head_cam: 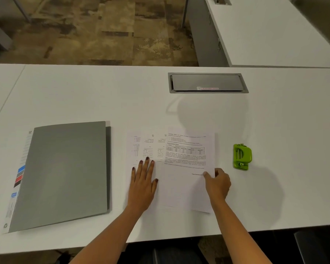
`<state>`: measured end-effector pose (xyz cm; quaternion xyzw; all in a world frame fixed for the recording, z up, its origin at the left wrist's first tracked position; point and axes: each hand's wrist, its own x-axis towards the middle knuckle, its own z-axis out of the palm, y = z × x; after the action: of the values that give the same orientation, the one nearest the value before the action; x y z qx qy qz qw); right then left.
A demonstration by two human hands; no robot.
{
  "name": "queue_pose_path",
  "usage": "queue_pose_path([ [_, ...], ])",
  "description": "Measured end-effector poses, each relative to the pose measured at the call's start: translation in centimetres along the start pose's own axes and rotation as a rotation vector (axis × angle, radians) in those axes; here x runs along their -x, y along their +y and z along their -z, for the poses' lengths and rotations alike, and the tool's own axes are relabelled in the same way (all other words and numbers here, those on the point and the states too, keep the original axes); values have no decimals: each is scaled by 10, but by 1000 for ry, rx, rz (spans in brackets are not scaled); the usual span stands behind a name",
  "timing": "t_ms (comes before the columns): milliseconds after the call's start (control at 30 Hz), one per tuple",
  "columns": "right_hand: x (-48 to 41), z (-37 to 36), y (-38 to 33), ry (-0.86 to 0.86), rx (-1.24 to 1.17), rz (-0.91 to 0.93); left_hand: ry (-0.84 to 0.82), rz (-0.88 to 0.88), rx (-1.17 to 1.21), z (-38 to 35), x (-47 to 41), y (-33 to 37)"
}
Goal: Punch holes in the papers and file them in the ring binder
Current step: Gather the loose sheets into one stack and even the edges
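a white table (pixel 65 92) carries everything, and both hands rest on it near its front edge. a closed grey binder (pixel 65 174) lies flat to the left of the left hand (pixel 143 180), apart from it. the papers (pixel 185 168) lie fanned under and between the two hands, printed side up. a grey cable flap (pixel 208 82) is set into the table well beyond the right hand (pixel 217 184). the left hand lies flat, fingers straight and spread, pressing the left part of the papers down. the right hand pinches the right edge of the topmost sheet, thumb on top, other fingers curled. a green hole punch (pixel 242 156) sits near the right hand, to its right and a little beyond it, touching neither the hand nor the papers
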<state>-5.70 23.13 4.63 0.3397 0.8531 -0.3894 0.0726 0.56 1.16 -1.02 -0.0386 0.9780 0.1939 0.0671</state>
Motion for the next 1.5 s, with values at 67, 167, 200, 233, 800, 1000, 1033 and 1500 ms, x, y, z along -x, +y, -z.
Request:
queue_pose_path([
  [67, 5, 2, 2, -3, -83, 40, 17, 32, 62, 0, -1, 3],
  [167, 14, 3, 1, -8, -140, 63, 105, 132, 256, 5, 1, 14],
  [200, 18, 2, 0, -7, -151, 64, 137, 171, 333, 7, 1, 19],
  [233, 21, 3, -2, -6, -167, 68, 165, 205, 406, 9, 2, 24],
  [800, 29, 10, -20, -350, -330, 212, -76, 450, 1241, 81, -17, 5],
  [1000, 23, -8, -8, -62, -79, 249, 21, 466, 1241, 84, -8, -8],
  [1033, 21, -12, -5, -26, 21, 237, 34, 474, 1244, 84, -6, -12],
  [1500, 20, -30, -19, -19, 495, 66, 172, 620, 1274, 81, 11, -39],
])
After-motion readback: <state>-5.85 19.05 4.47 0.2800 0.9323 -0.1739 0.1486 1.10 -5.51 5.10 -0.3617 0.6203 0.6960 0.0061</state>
